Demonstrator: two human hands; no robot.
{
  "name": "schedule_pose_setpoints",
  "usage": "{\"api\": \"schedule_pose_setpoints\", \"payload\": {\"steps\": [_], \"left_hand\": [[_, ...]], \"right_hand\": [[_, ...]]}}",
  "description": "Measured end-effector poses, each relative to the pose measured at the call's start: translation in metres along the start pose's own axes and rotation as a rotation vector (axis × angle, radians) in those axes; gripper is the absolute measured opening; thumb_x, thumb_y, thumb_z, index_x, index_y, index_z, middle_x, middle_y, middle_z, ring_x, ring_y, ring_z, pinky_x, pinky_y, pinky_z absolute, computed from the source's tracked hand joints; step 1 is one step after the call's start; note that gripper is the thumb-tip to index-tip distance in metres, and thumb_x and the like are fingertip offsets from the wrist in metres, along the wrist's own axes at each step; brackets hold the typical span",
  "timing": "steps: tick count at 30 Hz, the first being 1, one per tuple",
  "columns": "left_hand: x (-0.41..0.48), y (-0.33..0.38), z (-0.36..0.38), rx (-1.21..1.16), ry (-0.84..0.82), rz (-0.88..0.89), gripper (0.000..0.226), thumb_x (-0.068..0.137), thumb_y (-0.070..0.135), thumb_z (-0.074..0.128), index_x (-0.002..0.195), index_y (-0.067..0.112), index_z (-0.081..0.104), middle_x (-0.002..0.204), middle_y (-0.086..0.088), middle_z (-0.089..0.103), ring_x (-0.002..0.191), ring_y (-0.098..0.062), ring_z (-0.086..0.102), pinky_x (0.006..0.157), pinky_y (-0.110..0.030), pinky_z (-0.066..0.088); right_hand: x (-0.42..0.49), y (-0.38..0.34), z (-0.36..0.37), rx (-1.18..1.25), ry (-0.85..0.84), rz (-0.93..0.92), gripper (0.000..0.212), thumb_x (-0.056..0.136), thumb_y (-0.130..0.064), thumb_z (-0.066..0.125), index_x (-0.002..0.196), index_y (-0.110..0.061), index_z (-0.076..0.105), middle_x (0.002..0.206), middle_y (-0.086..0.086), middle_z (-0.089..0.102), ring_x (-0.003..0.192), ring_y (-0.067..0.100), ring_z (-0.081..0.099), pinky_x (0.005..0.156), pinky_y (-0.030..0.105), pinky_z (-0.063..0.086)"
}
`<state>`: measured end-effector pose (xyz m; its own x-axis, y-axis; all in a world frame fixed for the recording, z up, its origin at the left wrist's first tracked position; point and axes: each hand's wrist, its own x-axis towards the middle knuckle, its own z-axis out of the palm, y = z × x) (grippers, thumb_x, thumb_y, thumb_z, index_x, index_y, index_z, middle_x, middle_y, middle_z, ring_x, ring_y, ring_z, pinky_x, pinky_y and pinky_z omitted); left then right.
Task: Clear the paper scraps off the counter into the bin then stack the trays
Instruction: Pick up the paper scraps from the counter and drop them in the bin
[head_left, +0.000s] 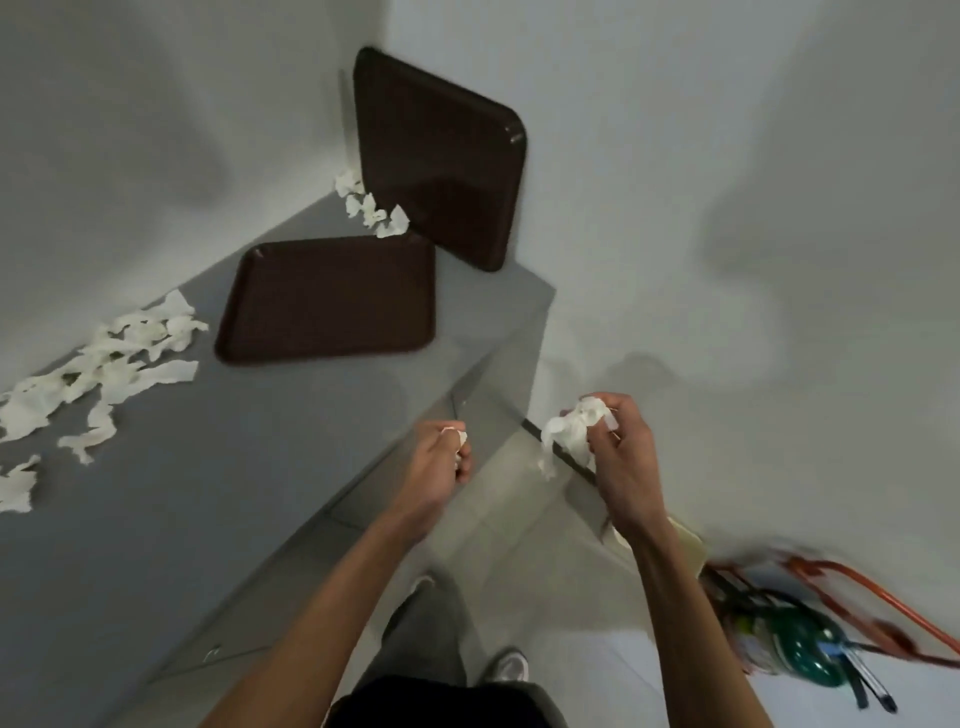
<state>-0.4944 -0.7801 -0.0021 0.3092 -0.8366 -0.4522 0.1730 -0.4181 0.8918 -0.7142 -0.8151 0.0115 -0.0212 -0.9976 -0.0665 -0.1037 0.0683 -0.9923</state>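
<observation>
Torn white paper scraps (104, 364) lying beside brown plastic tray (327, 299), we are clutching more in left hand (441, 460), right hand (621, 462), apart.

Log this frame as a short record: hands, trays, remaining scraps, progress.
left hand: pinches a small paper scrap
right hand: grips a crumpled paper wad
flat tray: lies on the grey counter
leaning tray: stands propped against the wall
remaining scraps: big scatter at counter's left; small cluster beside leaning tray
progress: trays not stacked
</observation>
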Motion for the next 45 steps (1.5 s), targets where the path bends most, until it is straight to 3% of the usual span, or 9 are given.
{"api": "schedule_pose_setpoints", "payload": {"steps": [4, 10, 17, 20, 27, 30, 34, 40, 45], "left_hand": [[0.010, -0.005, 0.063, 0.079, -0.166, -0.030, 0.015, 0.103, 0.004, 0.041, 0.107, 0.010, 0.053, 0.077, -0.005, 0.058, 0.067, -0.017, 0.052, 0.062, -0.031, 0.044], [0.051, -0.023, 0.156, 0.159, -0.329, -0.086, 0.017, 0.106, 0.005, 0.043, 0.119, 0.005, 0.054, 0.096, -0.012, 0.064, 0.083, -0.018, 0.064, 0.073, -0.030, 0.057], [0.095, -0.064, 0.254, 0.330, -0.525, -0.156, 0.020, 0.103, 0.006, 0.053, 0.117, 0.018, 0.058, 0.101, 0.002, 0.078, 0.088, -0.007, 0.067, 0.075, -0.022, 0.051], [0.104, -0.090, 0.284, 0.394, -0.518, -0.165, 0.024, 0.100, 0.001, 0.056, 0.119, 0.016, 0.051, 0.102, -0.003, 0.079, 0.091, -0.002, 0.070, 0.075, -0.015, 0.049], [0.128, -0.200, 0.324, 0.631, -0.364, -0.092, 0.026, 0.078, 0.012, 0.069, 0.088, 0.036, 0.067, 0.096, 0.008, 0.075, 0.095, -0.016, 0.071, 0.086, -0.038, 0.058], [0.117, -0.225, 0.343, 0.627, -0.239, -0.146, 0.021, 0.075, 0.012, 0.077, 0.085, 0.030, 0.077, 0.088, 0.008, 0.077, 0.090, -0.016, 0.073, 0.081, -0.034, 0.059], [0.105, -0.286, 0.360, 0.552, -0.175, -0.229, 0.032, 0.079, 0.003, 0.073, 0.083, 0.033, 0.082, 0.086, 0.008, 0.079, 0.087, -0.015, 0.076, 0.076, -0.031, 0.063], [0.134, -0.380, 0.379, 0.659, -0.162, -0.289, 0.031, 0.079, 0.000, 0.070, 0.078, 0.028, 0.083, 0.093, 0.003, 0.079, 0.092, -0.014, 0.074, 0.075, -0.018, 0.060], [0.187, -0.459, 0.402, 0.907, -0.286, -0.273, 0.026, 0.084, 0.023, 0.071, 0.109, 0.017, 0.076, 0.117, -0.008, 0.070, 0.110, -0.026, 0.067, 0.080, -0.018, 0.044]], "right_hand": [[0.004, 0.016, -0.056, 0.227, 0.102, 0.050, 0.020, 0.114, -0.018, 0.043, 0.125, -0.003, 0.050, 0.105, 0.027, 0.070, 0.102, 0.041, 0.077, 0.084, 0.057, 0.061], [0.034, 0.054, -0.126, 0.205, 0.315, 0.148, 0.015, 0.107, 0.000, 0.056, 0.120, -0.004, 0.060, 0.092, 0.014, 0.062, 0.070, 0.027, 0.067, 0.062, 0.037, 0.054], [0.065, 0.126, -0.198, 0.044, 0.327, 0.431, 0.038, 0.102, 0.005, 0.052, 0.106, -0.019, 0.080, 0.105, 0.003, 0.078, 0.101, 0.037, 0.073, 0.088, 0.063, 0.061], [0.071, 0.155, -0.225, 0.097, 0.312, 0.602, 0.043, 0.104, -0.003, 0.042, 0.111, -0.017, 0.081, 0.106, 0.009, 0.079, 0.101, 0.034, 0.075, 0.094, 0.057, 0.061], [0.079, 0.241, -0.274, -0.156, 0.072, 0.709, 0.020, 0.092, -0.016, 0.078, 0.106, -0.030, 0.083, 0.101, 0.003, 0.080, 0.096, 0.026, 0.077, 0.089, 0.047, 0.064], [0.076, 0.288, -0.287, -0.293, 0.011, 0.736, 0.019, 0.096, -0.021, 0.071, 0.102, -0.036, 0.081, 0.108, 0.000, 0.078, 0.091, 0.020, 0.075, 0.074, 0.031, 0.062], [0.071, 0.378, -0.298, -0.448, -0.108, 0.783, 0.025, 0.100, -0.036, 0.053, 0.108, -0.045, 0.075, 0.128, 0.001, 0.067, 0.098, 0.028, 0.070, 0.077, 0.036, 0.057], [0.084, 0.446, -0.284, -0.535, -0.114, 0.804, 0.033, 0.098, -0.004, 0.051, 0.103, -0.021, 0.079, 0.109, 0.004, 0.072, 0.098, 0.024, 0.068, 0.079, 0.026, 0.047], [0.098, 0.558, -0.282, -0.707, -0.222, 0.734, 0.028, 0.091, -0.001, 0.057, 0.088, -0.012, 0.083, 0.095, -0.001, 0.073, 0.092, 0.013, 0.058, 0.077, 0.006, 0.035]]}}
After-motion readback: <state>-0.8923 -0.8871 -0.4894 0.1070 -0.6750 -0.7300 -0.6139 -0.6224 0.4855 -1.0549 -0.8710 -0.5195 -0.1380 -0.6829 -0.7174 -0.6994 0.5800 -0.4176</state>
